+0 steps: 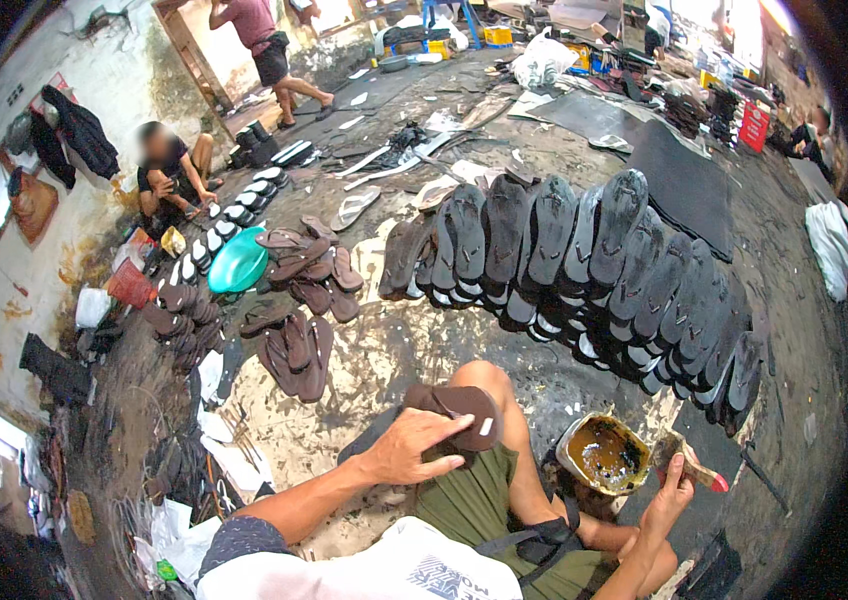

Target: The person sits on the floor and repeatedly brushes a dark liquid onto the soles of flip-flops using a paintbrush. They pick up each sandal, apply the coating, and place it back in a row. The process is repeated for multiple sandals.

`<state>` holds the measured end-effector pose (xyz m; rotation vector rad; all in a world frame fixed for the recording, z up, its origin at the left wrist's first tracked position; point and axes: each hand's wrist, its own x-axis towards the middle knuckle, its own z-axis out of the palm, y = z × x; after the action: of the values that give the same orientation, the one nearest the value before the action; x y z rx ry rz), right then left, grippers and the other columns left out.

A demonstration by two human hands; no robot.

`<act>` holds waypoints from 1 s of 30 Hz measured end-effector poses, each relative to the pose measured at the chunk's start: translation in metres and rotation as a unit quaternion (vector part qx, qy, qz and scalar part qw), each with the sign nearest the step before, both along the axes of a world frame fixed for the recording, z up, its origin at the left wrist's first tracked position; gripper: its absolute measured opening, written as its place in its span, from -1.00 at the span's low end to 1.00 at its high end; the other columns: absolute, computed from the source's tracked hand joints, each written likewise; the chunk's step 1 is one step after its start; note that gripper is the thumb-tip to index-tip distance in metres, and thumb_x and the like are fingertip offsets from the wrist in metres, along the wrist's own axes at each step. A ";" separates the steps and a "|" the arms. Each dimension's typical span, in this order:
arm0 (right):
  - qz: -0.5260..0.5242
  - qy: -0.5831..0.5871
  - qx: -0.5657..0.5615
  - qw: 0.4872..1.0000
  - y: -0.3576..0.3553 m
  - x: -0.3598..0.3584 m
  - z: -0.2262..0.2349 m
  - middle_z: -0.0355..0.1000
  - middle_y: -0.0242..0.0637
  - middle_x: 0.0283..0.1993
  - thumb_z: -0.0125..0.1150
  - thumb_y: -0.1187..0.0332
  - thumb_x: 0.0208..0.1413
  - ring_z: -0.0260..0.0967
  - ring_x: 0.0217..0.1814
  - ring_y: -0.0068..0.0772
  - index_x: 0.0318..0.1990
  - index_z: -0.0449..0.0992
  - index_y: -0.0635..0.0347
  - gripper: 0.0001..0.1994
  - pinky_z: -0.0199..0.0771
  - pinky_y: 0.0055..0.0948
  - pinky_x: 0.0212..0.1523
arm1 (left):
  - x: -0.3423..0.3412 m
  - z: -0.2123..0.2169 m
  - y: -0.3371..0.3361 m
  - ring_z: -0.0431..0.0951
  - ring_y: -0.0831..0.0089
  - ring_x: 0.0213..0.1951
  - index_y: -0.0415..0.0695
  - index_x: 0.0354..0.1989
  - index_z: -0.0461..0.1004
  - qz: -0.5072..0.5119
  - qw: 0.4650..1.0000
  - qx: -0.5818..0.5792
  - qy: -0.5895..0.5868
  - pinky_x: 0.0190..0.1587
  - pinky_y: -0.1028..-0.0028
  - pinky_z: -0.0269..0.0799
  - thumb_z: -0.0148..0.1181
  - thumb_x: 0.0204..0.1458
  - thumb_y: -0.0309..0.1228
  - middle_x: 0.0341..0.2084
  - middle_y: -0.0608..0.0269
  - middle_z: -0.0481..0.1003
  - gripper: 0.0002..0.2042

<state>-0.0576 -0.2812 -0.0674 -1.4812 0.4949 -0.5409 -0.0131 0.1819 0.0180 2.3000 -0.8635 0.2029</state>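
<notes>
Near centre: left hand touches brown rubber sandal, grip unclear | right hand clutches red-tipped wooden brush | bump could spill yellowish tub

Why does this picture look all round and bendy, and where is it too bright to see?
Head view: the fisheye lens bends straight edges, so the left wall curves toward the black rim; head view: the doorway glares almost white; head view: your left hand and right hand look fairly clear.
</notes>
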 end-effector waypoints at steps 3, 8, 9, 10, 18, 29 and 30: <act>0.007 -0.002 0.010 1.000 0.002 0.000 0.000 0.44 -0.24 0.20 0.19 0.18 0.35 0.37 0.19 -0.41 0.22 0.43 0.35 -0.55 0.31 -0.40 0.27 | 0.008 -0.007 -0.008 0.52 0.34 -0.41 -0.09 0.27 0.44 0.050 0.991 -0.041 0.114 -0.18 0.32 0.41 0.41 0.07 -0.23 -0.41 0.28 0.53 -0.43; -0.024 0.003 0.005 1.000 0.004 -0.005 -0.004 0.46 -0.34 0.12 0.20 0.12 0.35 0.38 0.09 -0.50 0.23 0.43 0.31 -0.53 0.37 -0.47 0.11 | 0.024 -0.033 -0.013 0.43 0.10 0.07 -0.12 0.03 0.38 0.177 0.976 0.045 -0.118 0.03 0.20 0.39 0.56 -0.12 -0.10 0.00 0.02 0.41 -0.38; -0.020 -0.001 0.012 1.000 -0.002 -0.006 -0.011 0.45 -0.29 0.16 0.18 0.15 0.36 0.37 0.15 -0.45 0.23 0.43 0.33 -0.54 0.33 -0.43 0.20 | 0.026 -0.036 -0.012 0.41 0.06 0.14 -0.12 0.00 0.36 0.183 0.973 0.044 -0.134 0.09 0.18 0.39 0.57 -0.13 -0.08 0.07 -0.01 0.38 -0.37; -0.014 -0.002 0.018 1.000 -0.007 -0.008 -0.015 0.44 -0.24 0.20 0.17 0.18 0.37 0.36 0.20 -0.41 0.23 0.42 0.35 -0.55 0.30 -0.39 0.28 | 0.030 -0.043 -0.008 0.41 0.04 0.14 -0.12 -0.02 0.36 0.164 0.979 0.008 -0.118 0.11 0.14 0.37 0.56 -0.12 -0.05 0.08 -0.01 0.37 -0.38; -0.038 0.053 0.012 0.998 -0.005 -0.001 -0.001 0.49 -0.21 0.20 0.19 0.19 0.34 0.42 0.22 -0.30 0.23 0.47 0.33 -0.55 0.36 -0.29 0.27 | 0.028 -0.037 0.007 0.32 -0.10 0.29 0.02 0.05 0.55 0.000 0.999 0.019 0.047 0.33 0.06 0.24 0.51 -0.10 -0.08 0.27 -0.13 0.31 -0.48; 0.158 0.222 -0.490 0.828 0.043 0.039 -0.019 0.61 -0.29 -0.22 0.48 0.17 0.04 0.39 -0.13 -0.14 -0.12 0.70 -0.08 -0.75 0.28 -0.10 -0.10 | 0.017 -0.062 -0.015 0.29 0.06 0.33 -0.20 0.31 0.40 0.119 0.991 -0.004 0.057 0.33 0.20 0.22 0.51 -0.05 -0.33 0.43 -0.07 0.17 -0.30; 0.139 0.209 -0.489 0.835 0.042 0.035 -0.016 0.61 -0.29 -0.19 0.48 0.19 0.05 0.42 -0.12 -0.18 -0.12 0.69 -0.07 -0.75 0.32 -0.13 -0.08 | 0.016 -0.065 -0.011 0.30 0.06 0.31 -0.18 0.32 0.40 0.122 0.988 -0.019 0.091 0.31 0.19 0.23 0.49 -0.02 -0.31 0.41 -0.11 0.20 -0.32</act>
<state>-0.0227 -0.2392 -0.0838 -2.6484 0.3192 -0.2126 0.0026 0.1706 -0.0474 2.3413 -0.4825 0.1116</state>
